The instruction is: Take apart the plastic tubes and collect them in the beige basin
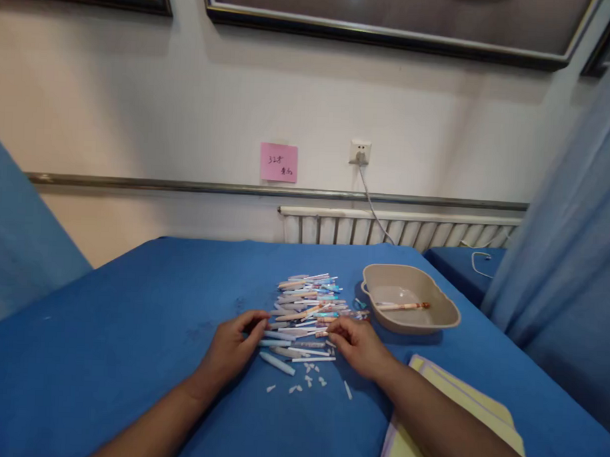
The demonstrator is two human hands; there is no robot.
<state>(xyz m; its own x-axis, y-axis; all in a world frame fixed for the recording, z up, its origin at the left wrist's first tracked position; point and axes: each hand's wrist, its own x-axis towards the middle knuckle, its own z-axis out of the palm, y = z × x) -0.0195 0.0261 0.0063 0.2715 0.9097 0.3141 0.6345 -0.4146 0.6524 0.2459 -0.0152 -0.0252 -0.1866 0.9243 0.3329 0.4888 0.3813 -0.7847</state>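
Note:
A heap of pastel pens, barrels and refills (pixel 307 308) lies on the blue cloth (pixel 131 342). Small white caps and tips (pixel 307 378) are scattered in front of the heap. My left hand (pixel 233 349) rests at the heap's left edge, fingers curled, their tips touching a pale pen part. My right hand (pixel 358 344) sits at the heap's right edge, with fingers bent and pinched on a thin pen part. A beige tray (pixel 432 323) to the right holds one pen (pixel 402 306).
A folded yellow cloth (pixel 453 407) lies under my right forearm. Blue curtains hang at the far left and right. Behind the table a wall carries a pink note (pixel 278 162), a socket with a cable, and a radiator.

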